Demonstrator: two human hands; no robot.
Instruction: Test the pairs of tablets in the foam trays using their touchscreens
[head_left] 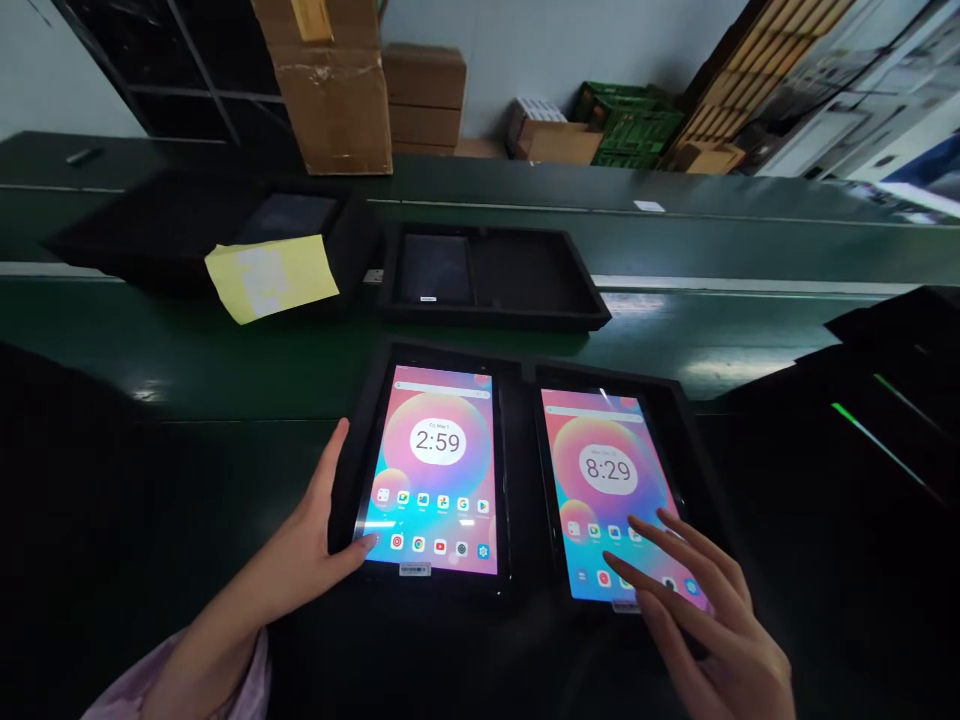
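Note:
Two lit tablets lie side by side in a black foam tray (525, 372). The left tablet (439, 490) shows 2:59 on its home screen, and the right tablet (607, 490) shows 8:29. Both have a small barcode label at the bottom edge. My left hand (319, 540) rests at the left side of the tray, thumb on the left tablet's lower corner and fingers stretched along the tray's outer edge. Over the lower part of the right tablet, my right hand (712, 610) is spread with its fingertips at the screen.
Behind stands another black tray (525, 275) with a dark tablet (435, 268) in its left compartment. At the left are more black trays (150, 215) with a yellow paper (274, 278) on the front. A cardboard box (330, 90) stands at the back; dark stacked trays (900, 370) are at right.

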